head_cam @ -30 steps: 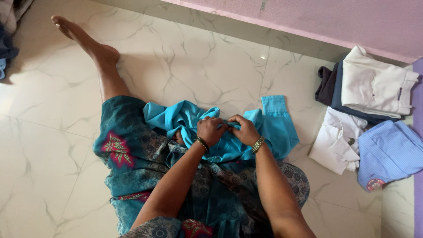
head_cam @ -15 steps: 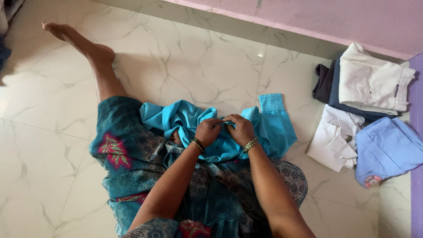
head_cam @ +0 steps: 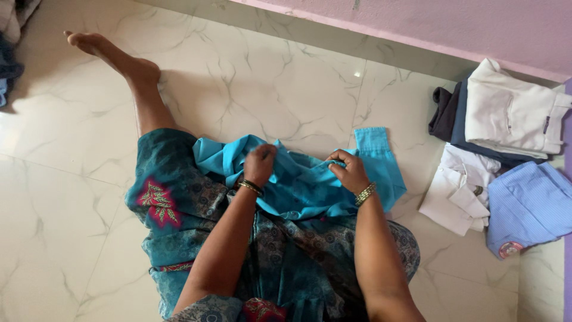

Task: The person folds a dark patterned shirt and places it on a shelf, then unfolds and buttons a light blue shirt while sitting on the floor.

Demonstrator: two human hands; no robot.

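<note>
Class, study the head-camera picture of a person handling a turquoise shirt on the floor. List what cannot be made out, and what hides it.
1. Left hand fingertips: buried in folds of the turquoise shirt.
2. Shirt's lower part: covered by both forearms and draped over the lap.
3. Dark garment: mostly under the white folded garment.
4. Clothes at the top-left corner: cut off by the picture edge.
5. Right hand palm: turned away.

Shirt [head_cam: 310, 185]: on the person's lap, sleeve end reaching onto the floor [head_cam: 71, 179] to the right. Left hand [head_cam: 260, 164] and right hand [head_cam: 350, 173]: on the shirt, apart. Folded clothes [head_cam: 506, 155]: stacked on the floor at right, beside the wall [head_cam: 447, 24]. Outstretched leg [head_cam: 134, 83]: left, ahead.
</note>
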